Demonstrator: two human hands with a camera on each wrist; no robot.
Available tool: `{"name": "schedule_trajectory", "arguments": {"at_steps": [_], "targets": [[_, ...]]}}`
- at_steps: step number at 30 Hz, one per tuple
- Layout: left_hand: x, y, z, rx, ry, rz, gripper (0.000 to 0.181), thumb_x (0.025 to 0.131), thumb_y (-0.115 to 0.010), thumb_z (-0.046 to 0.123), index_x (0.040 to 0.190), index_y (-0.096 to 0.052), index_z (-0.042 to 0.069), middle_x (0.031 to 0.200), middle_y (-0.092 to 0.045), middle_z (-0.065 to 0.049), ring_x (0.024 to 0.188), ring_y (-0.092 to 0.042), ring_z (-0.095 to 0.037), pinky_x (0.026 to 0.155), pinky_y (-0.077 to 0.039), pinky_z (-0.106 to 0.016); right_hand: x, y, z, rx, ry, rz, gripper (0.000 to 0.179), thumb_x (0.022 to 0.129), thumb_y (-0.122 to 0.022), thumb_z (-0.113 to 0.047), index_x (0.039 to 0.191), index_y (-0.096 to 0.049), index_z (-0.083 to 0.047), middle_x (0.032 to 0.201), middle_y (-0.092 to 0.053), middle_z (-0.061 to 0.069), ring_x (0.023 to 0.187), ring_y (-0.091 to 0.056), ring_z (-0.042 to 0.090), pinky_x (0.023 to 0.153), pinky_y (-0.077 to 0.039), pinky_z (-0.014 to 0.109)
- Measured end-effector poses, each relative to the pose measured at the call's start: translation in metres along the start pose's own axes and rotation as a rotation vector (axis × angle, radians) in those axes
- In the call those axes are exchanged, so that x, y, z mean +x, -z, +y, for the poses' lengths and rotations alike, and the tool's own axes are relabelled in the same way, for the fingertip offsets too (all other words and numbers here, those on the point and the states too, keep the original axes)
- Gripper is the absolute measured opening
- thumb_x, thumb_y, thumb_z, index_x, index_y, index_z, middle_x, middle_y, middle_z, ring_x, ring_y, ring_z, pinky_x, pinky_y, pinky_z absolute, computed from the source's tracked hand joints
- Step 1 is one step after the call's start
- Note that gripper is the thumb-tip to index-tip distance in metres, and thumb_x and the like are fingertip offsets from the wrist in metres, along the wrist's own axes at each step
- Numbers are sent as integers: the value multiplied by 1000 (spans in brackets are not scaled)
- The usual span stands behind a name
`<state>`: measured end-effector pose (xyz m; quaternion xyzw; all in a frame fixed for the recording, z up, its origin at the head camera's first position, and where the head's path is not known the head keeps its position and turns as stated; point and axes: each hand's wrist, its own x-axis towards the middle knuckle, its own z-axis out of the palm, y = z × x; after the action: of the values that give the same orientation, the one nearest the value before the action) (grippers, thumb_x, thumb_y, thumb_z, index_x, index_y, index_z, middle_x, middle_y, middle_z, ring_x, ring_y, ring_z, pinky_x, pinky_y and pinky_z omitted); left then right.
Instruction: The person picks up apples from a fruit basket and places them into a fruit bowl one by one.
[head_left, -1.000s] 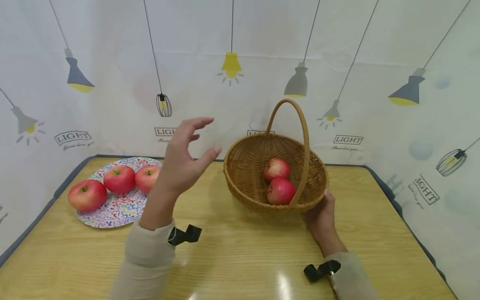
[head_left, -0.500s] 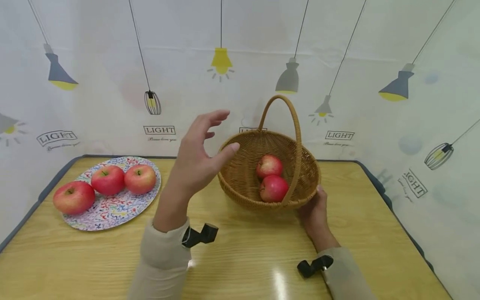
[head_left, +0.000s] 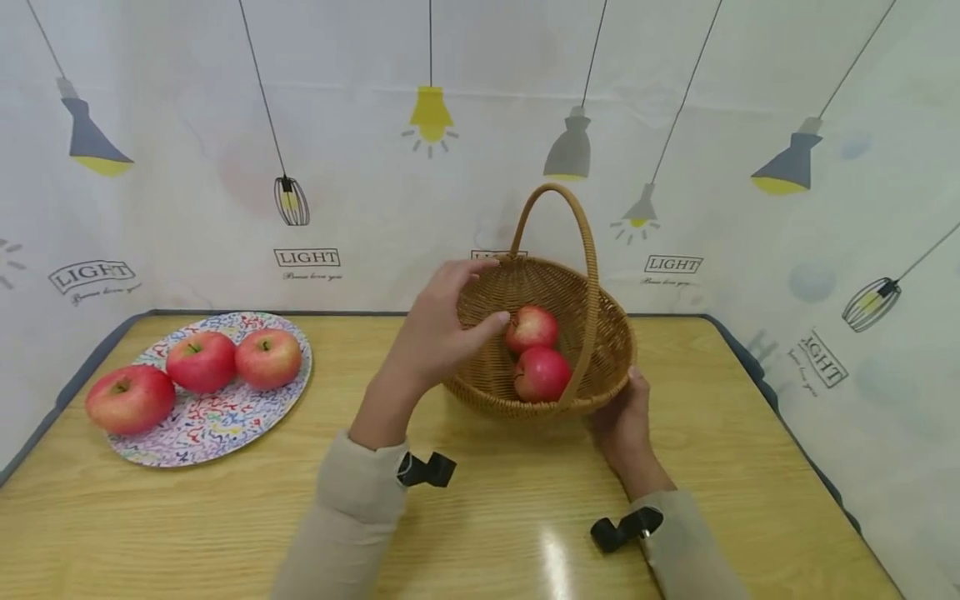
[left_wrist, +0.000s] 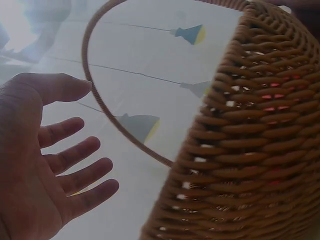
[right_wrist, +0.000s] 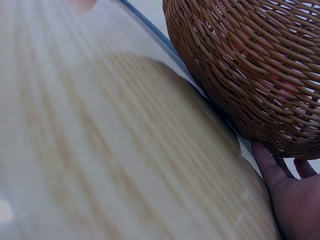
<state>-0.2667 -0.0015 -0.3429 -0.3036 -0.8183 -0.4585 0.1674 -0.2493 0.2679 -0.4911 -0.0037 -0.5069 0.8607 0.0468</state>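
In the head view a brown wicker basket (head_left: pixel 487 379) with an arched handle (head_left: pixel 588 250) stands at the table's back, its mouth tilted toward me. Inside lie two red apples, one (head_left: pixel 532 328) behind the other (head_left: pixel 542 374). My left hand (head_left: pixel 442 329) is in front of the basket's left rim, fingers spread and thumb apart; the left wrist view shows this hand (left_wrist: pixel 35 160) holding nothing, clear of the weave (left_wrist: pixel 250 140). My right hand (head_left: pixel 626 425) holds the basket low on its right side. In the right wrist view, its thumb (right_wrist: pixel 267 162) lies against the basket's underside.
To the left, a colourful patterned plate (head_left: pixel 217 429) carries red apples, one at the left (head_left: pixel 131 400) over its edge, the others (head_left: pixel 201 362) toward the back. A printed cloth wall (head_left: pixel 360 167) rises behind the wooden table (head_left: pixel 187 525).
My left hand has moved right and slightly down, from near the plate to the basket's left rim. My right hand keeps its hold on the basket. The head view has shifted slightly.
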Motion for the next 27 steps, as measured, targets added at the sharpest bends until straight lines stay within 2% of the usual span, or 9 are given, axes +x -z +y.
{"name": "schedule_trajectory", "arguments": {"at_steps": [5, 10, 15, 20, 27], "targets": [[3, -11, 1, 11, 50, -60, 56, 92, -72, 22, 143, -52, 11, 145, -53, -9, 132, -51, -26, 112, -45, -44, 0, -1, -3, -11, 10, 6, 80, 95, -34, -61, 164, -12, -27, 169, -14, 7, 157, -13, 27, 129, -11, 43], [5, -32, -3, 44, 103, -134, 56, 94, -70, 27, 145, -50, 14, 147, -51, -7, 135, -50, -25, 112, -46, -46, -1, 3, -3, -8, 13, 26, 79, 95, -34, -61, 163, -15, -27, 168, -17, 6, 156, -16, 25, 127, -16, 40], [5, -50, -11, 125, 147, -215, 60, 91, -73, 28, 146, -50, 17, 144, -51, -7, 127, -59, -27, 102, -54, -46, -1, 5, -3, -34, 5, 17, 78, 96, -31, -61, 163, -13, -28, 168, -17, 5, 156, -18, 24, 123, -23, 38], [4, -57, -13, 186, 173, -264, 64, 88, -78, 25, 146, -51, 20, 142, -52, -9, 121, -64, -30, 98, -56, -48, -1, 2, -3, -45, -3, 17, 78, 96, -30, -62, 164, -11, -28, 168, -17, 5, 155, -18, 24, 121, -25, 39], [2, -64, -12, 252, 186, -332, 69, 88, -79, 28, 148, -48, 23, 145, -50, -5, 121, -63, -26, 95, -57, -45, -2, -1, -2, -54, 8, 10, 80, 96, -30, -62, 164, -9, -27, 168, -13, 7, 155, -16, 25, 124, -19, 42]]}}
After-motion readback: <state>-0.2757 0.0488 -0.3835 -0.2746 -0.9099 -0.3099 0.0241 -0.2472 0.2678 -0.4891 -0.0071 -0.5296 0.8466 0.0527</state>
